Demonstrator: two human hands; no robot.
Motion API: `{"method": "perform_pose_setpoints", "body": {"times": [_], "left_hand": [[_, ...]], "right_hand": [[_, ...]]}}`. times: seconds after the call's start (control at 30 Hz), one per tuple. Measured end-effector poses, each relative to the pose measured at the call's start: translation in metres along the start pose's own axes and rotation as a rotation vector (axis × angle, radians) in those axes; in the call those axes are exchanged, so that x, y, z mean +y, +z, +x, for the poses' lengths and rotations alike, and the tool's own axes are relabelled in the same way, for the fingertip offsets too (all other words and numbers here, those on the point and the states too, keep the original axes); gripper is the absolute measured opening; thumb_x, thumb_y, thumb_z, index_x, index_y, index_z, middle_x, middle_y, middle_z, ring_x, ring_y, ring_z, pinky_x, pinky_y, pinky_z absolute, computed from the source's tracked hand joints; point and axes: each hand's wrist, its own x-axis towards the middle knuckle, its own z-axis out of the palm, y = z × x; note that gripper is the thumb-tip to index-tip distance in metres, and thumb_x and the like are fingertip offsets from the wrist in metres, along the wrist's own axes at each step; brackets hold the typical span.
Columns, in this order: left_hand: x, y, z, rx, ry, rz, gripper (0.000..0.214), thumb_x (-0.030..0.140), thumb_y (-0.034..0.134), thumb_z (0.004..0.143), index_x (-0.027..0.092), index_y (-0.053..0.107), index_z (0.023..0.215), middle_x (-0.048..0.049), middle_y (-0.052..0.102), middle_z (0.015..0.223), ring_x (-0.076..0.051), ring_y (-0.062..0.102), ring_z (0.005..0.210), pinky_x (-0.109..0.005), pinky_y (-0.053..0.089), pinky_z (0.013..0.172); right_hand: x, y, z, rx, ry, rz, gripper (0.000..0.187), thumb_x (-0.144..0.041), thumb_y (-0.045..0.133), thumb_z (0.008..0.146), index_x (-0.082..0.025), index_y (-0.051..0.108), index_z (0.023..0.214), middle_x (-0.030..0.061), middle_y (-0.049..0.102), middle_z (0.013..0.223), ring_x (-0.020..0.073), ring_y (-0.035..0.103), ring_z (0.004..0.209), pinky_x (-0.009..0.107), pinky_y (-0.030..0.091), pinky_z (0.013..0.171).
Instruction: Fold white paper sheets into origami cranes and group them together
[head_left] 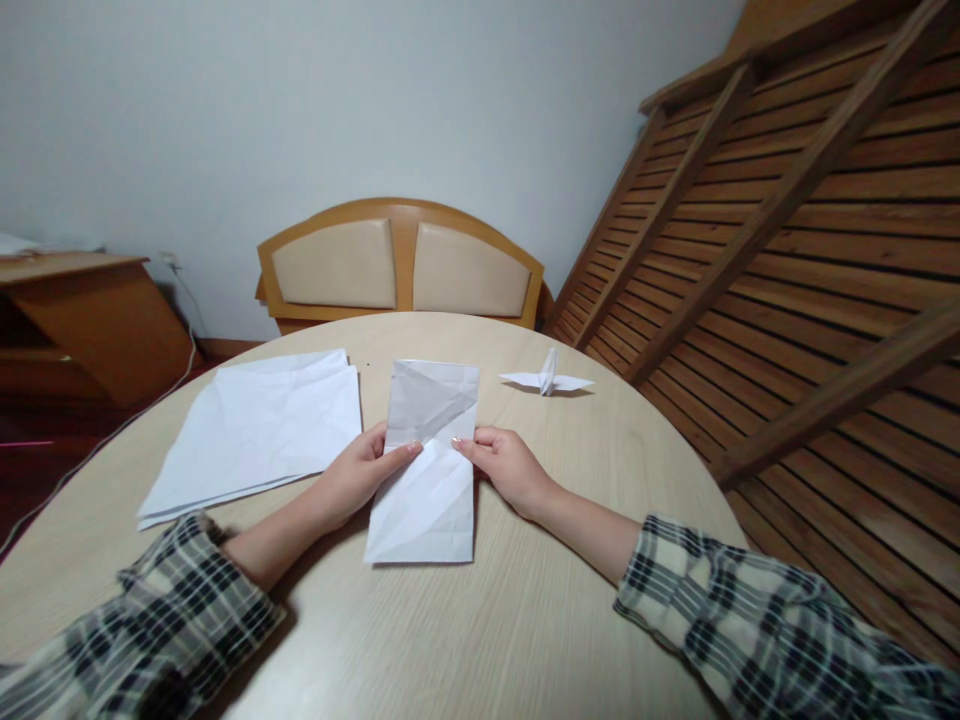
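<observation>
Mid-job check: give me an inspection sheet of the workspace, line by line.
Surface: round light wood-grain table, no marks seen.
Job's things: creased folded white sheet lying flat, long side running away from the person.
Clutter: stack of white paper sheets to its left; finished paper crane at the far right.
Hands: left hand and right hand each press fingertips onto the folded sheet's side edges at mid-length; plaid sleeves.
Cables: white cable running down from the wall across the floor at left.
Surroundings: padded wooden chair back, slatted wooden frame leaning at right, wooden cabinet at left.
</observation>
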Motion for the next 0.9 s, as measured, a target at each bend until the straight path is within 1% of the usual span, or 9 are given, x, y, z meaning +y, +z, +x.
{"method": "perform_pose_setpoints", "body": {"times": [0.1, 0.2, 0.33, 0.47, 0.53, 0.6, 0.73, 0.83, 0.9], "left_hand": [[0.000, 0.000, 0.000, 0.037, -0.015, 0.006, 0.019, 0.033, 0.074, 0.076, 0.017, 0.070, 0.085, -0.0060, 0.074, 0.075, -0.018, 0.065, 0.061, -0.024, 0.049, 0.054], [-0.002, -0.002, 0.000, 0.049, -0.033, 0.019, 0.021, 0.037, 0.073, 0.076, 0.017, 0.069, 0.077, -0.0051, 0.072, 0.068, -0.017, 0.063, 0.055, -0.022, 0.046, 0.049], [-0.002, -0.003, -0.001, -0.045, -0.062, 0.004, 0.024, 0.040, 0.073, 0.075, 0.017, 0.071, 0.080, -0.0067, 0.073, 0.071, -0.018, 0.065, 0.057, -0.024, 0.049, 0.052], [-0.001, -0.003, -0.003, -0.155, -0.115, -0.001, 0.025, 0.039, 0.074, 0.075, 0.016, 0.073, 0.084, -0.0095, 0.074, 0.073, -0.019, 0.067, 0.059, -0.026, 0.052, 0.054], [-0.001, -0.004, -0.004, -0.196, -0.127, 0.023, 0.025, 0.038, 0.073, 0.076, 0.016, 0.074, 0.088, -0.0110, 0.075, 0.077, -0.020, 0.068, 0.060, -0.027, 0.053, 0.054], [-0.001, -0.006, -0.004, -0.236, -0.134, 0.046, 0.025, 0.037, 0.072, 0.078, 0.016, 0.074, 0.091, -0.0113, 0.075, 0.078, -0.020, 0.068, 0.060, -0.027, 0.053, 0.054], [-0.001, -0.008, -0.005, -0.269, -0.160, 0.064, 0.023, 0.038, 0.070, 0.080, 0.016, 0.073, 0.087, -0.0101, 0.075, 0.073, -0.019, 0.068, 0.057, -0.025, 0.052, 0.052], [-0.001, -0.009, -0.006, -0.263, -0.175, 0.071, 0.026, 0.039, 0.071, 0.080, 0.015, 0.073, 0.089, -0.0102, 0.075, 0.074, -0.018, 0.068, 0.058, -0.025, 0.053, 0.053], [-0.002, -0.008, -0.006, -0.247, -0.182, 0.076, 0.029, 0.040, 0.072, 0.078, 0.015, 0.072, 0.092, -0.0100, 0.075, 0.076, -0.018, 0.068, 0.058, -0.024, 0.052, 0.053]], "right_hand": [[-0.002, 0.000, -0.001, -0.057, -0.011, 0.029, 0.031, -0.047, 0.071, 0.075, -0.017, 0.070, 0.080, 0.0041, 0.070, 0.078, 0.0176, 0.063, 0.076, 0.031, 0.048, 0.072], [-0.006, -0.001, -0.004, -0.121, 0.013, 0.073, 0.032, -0.046, 0.072, 0.075, -0.016, 0.071, 0.087, 0.0058, 0.072, 0.083, 0.0192, 0.066, 0.081, 0.035, 0.050, 0.080], [-0.009, -0.001, -0.005, -0.185, 0.024, 0.095, 0.031, -0.041, 0.076, 0.072, -0.018, 0.073, 0.091, 0.0057, 0.073, 0.089, 0.0195, 0.067, 0.085, 0.037, 0.050, 0.085], [-0.009, -0.004, -0.005, -0.192, 0.017, 0.058, 0.030, -0.040, 0.078, 0.069, -0.018, 0.073, 0.089, 0.0053, 0.074, 0.090, 0.0198, 0.067, 0.085, 0.038, 0.050, 0.087], [-0.009, -0.004, -0.006, -0.153, -0.002, 0.046, 0.030, -0.042, 0.077, 0.070, -0.018, 0.073, 0.087, 0.0053, 0.074, 0.091, 0.0197, 0.066, 0.084, 0.038, 0.050, 0.086], [-0.009, -0.004, -0.006, -0.086, -0.029, 0.058, 0.031, -0.045, 0.075, 0.071, -0.018, 0.073, 0.087, 0.0048, 0.073, 0.090, 0.0194, 0.065, 0.083, 0.037, 0.050, 0.083], [-0.008, -0.004, -0.003, 0.032, -0.050, 0.127, 0.036, -0.051, 0.073, 0.072, -0.018, 0.071, 0.084, 0.0041, 0.071, 0.081, 0.0182, 0.064, 0.077, 0.033, 0.050, 0.076], [-0.005, -0.008, 0.001, 0.140, -0.046, 0.146, 0.042, -0.059, 0.070, 0.073, -0.017, 0.066, 0.075, 0.0027, 0.066, 0.068, 0.0145, 0.058, 0.061, 0.028, 0.047, 0.060], [-0.003, -0.011, 0.003, 0.206, -0.038, 0.111, 0.047, -0.064, 0.066, 0.074, -0.018, 0.060, 0.066, 0.0004, 0.059, 0.057, 0.0119, 0.051, 0.050, 0.025, 0.041, 0.048]]}}
